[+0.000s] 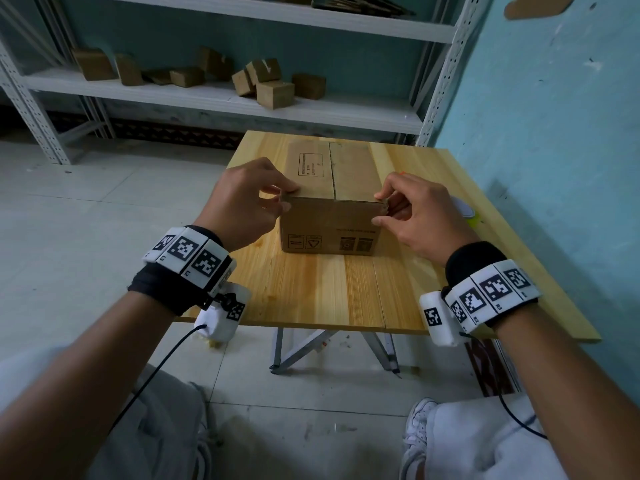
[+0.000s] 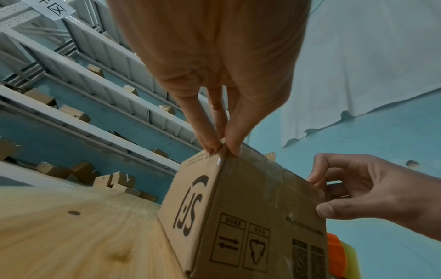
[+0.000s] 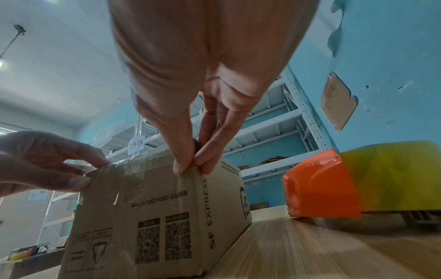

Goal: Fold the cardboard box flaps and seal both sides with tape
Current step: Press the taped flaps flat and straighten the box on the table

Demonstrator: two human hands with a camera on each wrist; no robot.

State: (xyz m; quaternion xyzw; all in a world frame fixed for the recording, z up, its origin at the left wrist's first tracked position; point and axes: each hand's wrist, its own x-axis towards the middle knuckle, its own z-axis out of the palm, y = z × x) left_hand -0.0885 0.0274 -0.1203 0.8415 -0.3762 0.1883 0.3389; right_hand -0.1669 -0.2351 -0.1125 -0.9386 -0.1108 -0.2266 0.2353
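Note:
A brown cardboard box (image 1: pixel 330 216) stands on the wooden table (image 1: pixel 311 289), its two top flaps folded flat and meeting at a centre seam. Clear tape shows on its near face (image 3: pixel 133 175). My left hand (image 1: pixel 273 199) pinches the box's near left top corner (image 2: pixel 223 151) between thumb and fingers. My right hand (image 1: pixel 386 206) pinches the near right top corner (image 3: pixel 190 166) the same way. A tape dispenser (image 3: pixel 358 179), orange with a yellow-green roll, lies on the table right of the box; in the head view it is mostly hidden behind my right hand.
Grey metal shelves (image 1: pixel 221 95) behind the table hold several small cardboard boxes. A blue wall (image 1: pixel 554 133) runs close along the table's right side. The table's near edge (image 1: pixel 311 325) is just in front of my wrists.

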